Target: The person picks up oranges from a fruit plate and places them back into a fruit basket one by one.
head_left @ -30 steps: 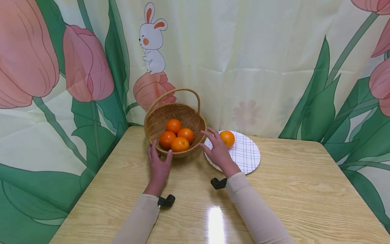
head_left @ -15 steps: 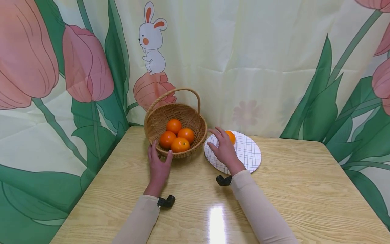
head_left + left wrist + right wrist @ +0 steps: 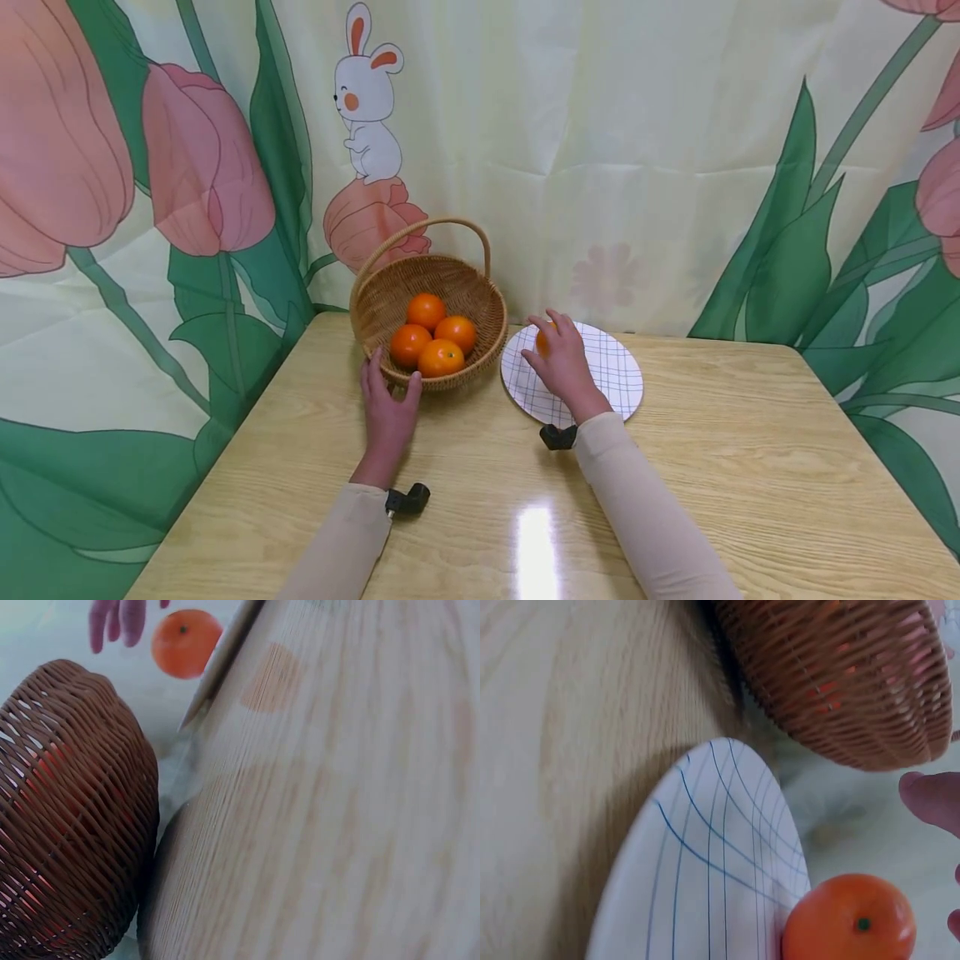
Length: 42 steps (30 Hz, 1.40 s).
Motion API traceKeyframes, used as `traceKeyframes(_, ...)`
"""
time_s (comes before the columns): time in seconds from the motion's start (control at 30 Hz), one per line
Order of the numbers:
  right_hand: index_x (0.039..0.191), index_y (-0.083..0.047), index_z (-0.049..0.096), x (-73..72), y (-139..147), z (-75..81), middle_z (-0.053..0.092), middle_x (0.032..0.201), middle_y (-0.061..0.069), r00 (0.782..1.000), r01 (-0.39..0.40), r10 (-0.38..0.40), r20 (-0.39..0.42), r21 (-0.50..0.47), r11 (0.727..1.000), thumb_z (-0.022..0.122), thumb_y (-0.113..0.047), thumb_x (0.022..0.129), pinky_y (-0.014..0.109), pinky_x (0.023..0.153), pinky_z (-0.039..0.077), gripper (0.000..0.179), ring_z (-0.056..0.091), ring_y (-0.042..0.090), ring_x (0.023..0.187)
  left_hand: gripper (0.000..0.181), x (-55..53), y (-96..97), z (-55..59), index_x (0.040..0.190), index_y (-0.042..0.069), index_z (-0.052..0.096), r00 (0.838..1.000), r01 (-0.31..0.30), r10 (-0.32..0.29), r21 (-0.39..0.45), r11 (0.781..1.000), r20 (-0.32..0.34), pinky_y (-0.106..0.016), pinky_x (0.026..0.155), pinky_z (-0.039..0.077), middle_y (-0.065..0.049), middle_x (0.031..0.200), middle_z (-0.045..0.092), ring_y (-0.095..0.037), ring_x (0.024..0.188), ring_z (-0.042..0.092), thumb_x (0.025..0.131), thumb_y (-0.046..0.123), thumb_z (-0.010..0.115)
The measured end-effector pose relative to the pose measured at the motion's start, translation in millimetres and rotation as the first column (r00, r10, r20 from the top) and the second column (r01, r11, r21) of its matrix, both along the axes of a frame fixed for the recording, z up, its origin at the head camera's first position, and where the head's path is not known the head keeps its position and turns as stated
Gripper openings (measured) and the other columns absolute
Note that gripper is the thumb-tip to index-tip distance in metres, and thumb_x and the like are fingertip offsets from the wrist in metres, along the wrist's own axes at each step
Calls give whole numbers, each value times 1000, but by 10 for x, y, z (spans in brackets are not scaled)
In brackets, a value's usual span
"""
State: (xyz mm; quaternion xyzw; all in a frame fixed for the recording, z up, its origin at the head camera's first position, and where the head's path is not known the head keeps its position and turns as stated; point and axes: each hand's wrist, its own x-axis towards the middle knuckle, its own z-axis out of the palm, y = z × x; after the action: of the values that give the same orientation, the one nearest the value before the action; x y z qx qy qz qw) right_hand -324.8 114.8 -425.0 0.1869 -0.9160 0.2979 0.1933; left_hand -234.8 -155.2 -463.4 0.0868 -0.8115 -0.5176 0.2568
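A wicker basket [image 3: 381, 310] with an arched handle stands at the back left of the table, with several oranges [image 3: 441, 358] inside. My left hand [image 3: 390, 421] is at its front rim, thumb and fingers spread, fingertips right at the wicker. Over the white plate [image 3: 615, 379] with blue grid lines is my right hand [image 3: 566, 367], its fingers apart around a single orange [image 3: 542, 342] that it partly hides. The right wrist view has that orange [image 3: 847, 922] at the plate's far side, with the right thumb [image 3: 934, 799] above it, apart from the fruit.
The wooden table [image 3: 465, 517] reaches from the curtain to the front. A curtain [image 3: 637, 167] printed with tulips and a rabbit hangs right behind the basket and plate. Black wrist mounts [image 3: 408, 498] sit at both cuffs.
My right hand has moved right, from beside the basket's right rim to over the plate and its orange. The left hand has stayed at the basket's front rim.
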Motion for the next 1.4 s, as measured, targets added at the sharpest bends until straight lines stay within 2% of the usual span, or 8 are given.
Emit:
traceKeyframes(0.17,131,-19,47,-54,49,-29,31,143,14,998,49,-51,49,41,998,69,-27,79,54,107,20,56,24,40,132,77,-10,-10,-27,143,35,17,1000,4,-4,-3,1000,-15,-48,102,36,-1,151,9,-27,135,24,80,55,56)
traceKeyframes(0.33,130,-16,47,-100,83,-37,29,143,17,994,69,-73,83,53,996,69,-25,79,55,106,22,56,24,42,130,77,-24,-21,-40,144,30,18,999,12,-12,1,1000,-31,-48,102,35,0,151,8,-28,135,23,81,54,57)
traceKeyframes(0.57,130,-15,48,-154,154,-117,24,145,18,978,99,-104,180,36,994,69,-24,79,55,102,32,56,24,41,130,75,-17,-19,-63,141,41,14,1000,18,-18,1,1000,-16,-48,102,36,1,152,6,-27,135,23,81,55,56)
traceKeyframes(0.73,133,-17,43,-194,186,-169,23,144,20,963,104,-98,251,-10,995,68,-22,80,54,99,36,58,30,42,125,77,-9,-13,-39,143,32,17,999,12,-12,1,1000,-37,-47,101,37,-3,151,9,-27,134,25,81,54,57)
traceKeyframes(0.83,133,-18,42,-211,196,-193,25,142,20,960,115,-105,258,-25,993,68,-20,81,54,99,36,58,35,42,121,76,-4,-10,-22,143,31,18,999,8,-7,6,1000,-33,-46,101,36,-2,151,10,-26,134,26,81,53,57)
traceKeyframes(1.0,132,-19,43,-208,207,-206,27,141,19,961,123,-110,252,-36,992,67,-20,81,54,99,36,56,37,42,120,74,6,-7,-9,142,37,16,1000,3,-3,-3,1000,-20,-47,103,35,-2,151,10,-26,135,24,82,51,58)
traceKeyframes(1.4,131,-22,45,-162,199,-122,27,142,15,972,99,-82,221,-67,993,69,-24,81,54,99,35,56,37,40,122,74,4,0,-7,142,39,15,1000,3,-3,5,1000,-24,-45,103,36,1,151,9,-25,135,25,82,52,57)
